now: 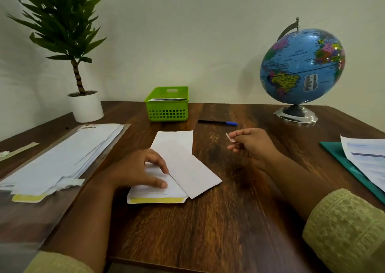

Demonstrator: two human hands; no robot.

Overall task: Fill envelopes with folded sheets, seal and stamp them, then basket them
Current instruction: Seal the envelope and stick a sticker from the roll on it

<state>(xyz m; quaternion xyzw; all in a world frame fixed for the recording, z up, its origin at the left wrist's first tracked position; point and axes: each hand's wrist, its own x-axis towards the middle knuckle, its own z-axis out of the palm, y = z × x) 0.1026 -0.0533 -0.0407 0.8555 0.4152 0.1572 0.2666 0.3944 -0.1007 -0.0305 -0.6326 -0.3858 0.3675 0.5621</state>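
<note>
A white envelope (177,147) lies lengthwise in the middle of the desk, its open flap with a yellow adhesive strip (156,200) toward me. A folded white sheet (198,179) lies slanted across its near end. My left hand (141,168) rests on the envelope's near part, fingers spread and pressing down on the paper. My right hand (252,145) hovers to the right of the envelope and pinches a small pale strip (229,137) between thumb and forefinger. A green basket (166,109) with some papers inside stands at the back.
A stack of envelopes (68,158) in clear wrapping lies at the left. A pen (217,122) lies behind the envelope. A potted plant (85,106) stands back left, a globe (300,70) back right. Printed sheets on a teal folder (341,158) sit at the right edge.
</note>
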